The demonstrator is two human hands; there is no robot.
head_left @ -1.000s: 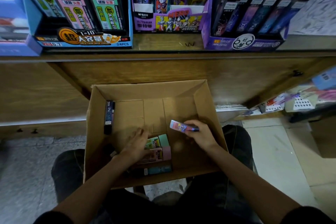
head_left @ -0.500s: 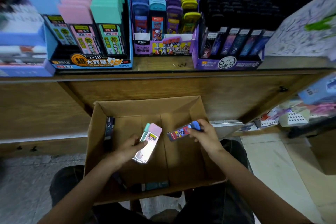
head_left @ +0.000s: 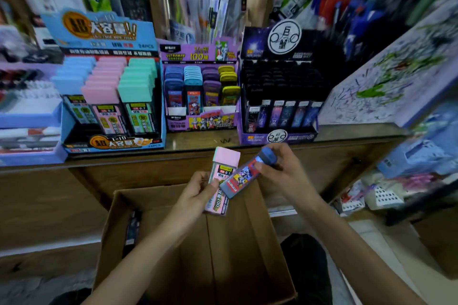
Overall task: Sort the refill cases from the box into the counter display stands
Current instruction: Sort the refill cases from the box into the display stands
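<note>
Cardboard box (head_left: 223,255) at 6 o'clock on my lap, mostly empty. One dark refill case (head_left: 132,228) stands against its left wall at 8 o'clock.

My left hand (head_left: 195,193) is clenched round a pink-capped refill case (head_left: 224,176): long axis near upright, cap pointing to 12. A mint edge shows behind it, maybe a second case; can't tell.

My right hand (head_left: 285,173) pinches a blue-capped Ultraman case (head_left: 244,176) at the cap end. Long axis tilted, cap at 1 o'clock, base at 7, base overlapping the pink one.

Both sit just under the counter edge (head_left: 148,156).

Targets: blue display stand (head_left: 111,141) at 10–11 o'clock, its pink column in the middle. Left hand is nearer, so pink goes there. Purple Ultraman stand (head_left: 200,124) at 12, blue column far left. Either hand reaches; right carries it. Black-and-purple stand (head_left: 277,136) at 1 takes the dark case, I'd guess.

Next: separate the two cases, up and forward.
</note>
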